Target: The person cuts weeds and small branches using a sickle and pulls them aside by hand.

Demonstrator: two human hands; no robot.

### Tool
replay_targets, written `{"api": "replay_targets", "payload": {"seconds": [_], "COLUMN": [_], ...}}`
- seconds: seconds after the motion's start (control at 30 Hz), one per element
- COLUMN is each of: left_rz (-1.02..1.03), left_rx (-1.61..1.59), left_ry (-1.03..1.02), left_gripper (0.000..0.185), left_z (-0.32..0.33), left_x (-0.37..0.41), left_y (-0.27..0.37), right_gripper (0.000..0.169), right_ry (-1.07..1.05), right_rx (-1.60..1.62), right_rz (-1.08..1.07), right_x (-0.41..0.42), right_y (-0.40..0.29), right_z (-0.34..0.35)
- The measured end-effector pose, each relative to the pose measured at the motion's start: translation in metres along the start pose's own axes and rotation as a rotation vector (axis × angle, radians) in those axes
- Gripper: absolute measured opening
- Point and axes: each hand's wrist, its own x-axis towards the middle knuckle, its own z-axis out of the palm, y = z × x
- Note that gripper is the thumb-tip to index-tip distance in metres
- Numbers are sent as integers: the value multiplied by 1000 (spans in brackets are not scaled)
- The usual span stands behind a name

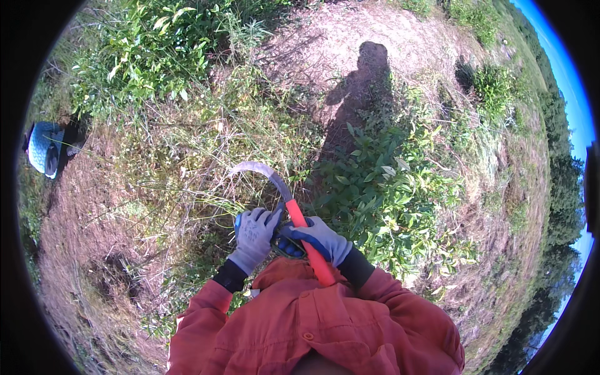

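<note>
My right hand (323, 240), in a grey and blue work glove, is closed around the red handle (300, 215) of a sickle. The sickle's curved metal blade (262, 169) points away from me and hooks to the left, over dry grass. Close beside it, my left hand (253, 238), gloved alike, grips thin green grass stems (220, 200) that spread out to the left. A few stems also loop around the blue fingers of the right glove, between the two hands. The left fingertips are partly hidden by the hand itself.
A leafy green shrub (389, 187) grows just right of the sickle. Another bush (150, 51) stands ahead on the left. Weeds and dry grass (187, 136) lie between. At far left is a light blue patterned item (44, 147), not clearly identifiable. Trees (560, 187) line the right.
</note>
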Motion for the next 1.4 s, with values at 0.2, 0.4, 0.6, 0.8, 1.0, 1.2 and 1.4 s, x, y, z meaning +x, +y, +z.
{"api": "replay_targets", "payload": {"seconds": [0.2, 0.4, 0.6, 0.8, 1.0, 1.2, 1.4], "left_rz": [-27, -58, -215, -672, -576, -538, -633], "left_rx": [-12, 14, -26, -1245, -1783, -1913, -1818], "left_ry": [-32, -84, -235, 25, -43, -95, -43], "left_gripper": [54, 55, 53, 31, 27, 10, 10], "left_z": [-1, -1, 11, 31, -14, -21, -59], "left_x": [-2, -3, -8, -16, -11, -21, -26], "left_y": [-6, -8, -21, -101, -115, -106, -77], "right_gripper": [29, 28, 30, 49, 46, 52, 52], "right_ry": [5, 57, 184, 535, 379, 337, 210], "right_rx": [-36, -106, -379, -1064, -1433, -1774, -1891], "right_rz": [-20, -118, -249, -783, -954, -929, -1067], "right_x": [-3, 1, 0, -23, -49, -47, -46], "right_y": [-14, -12, -20, -24, -39, -59, -85], "right_z": [12, 11, 6, -18, -32, -38, -48]}}
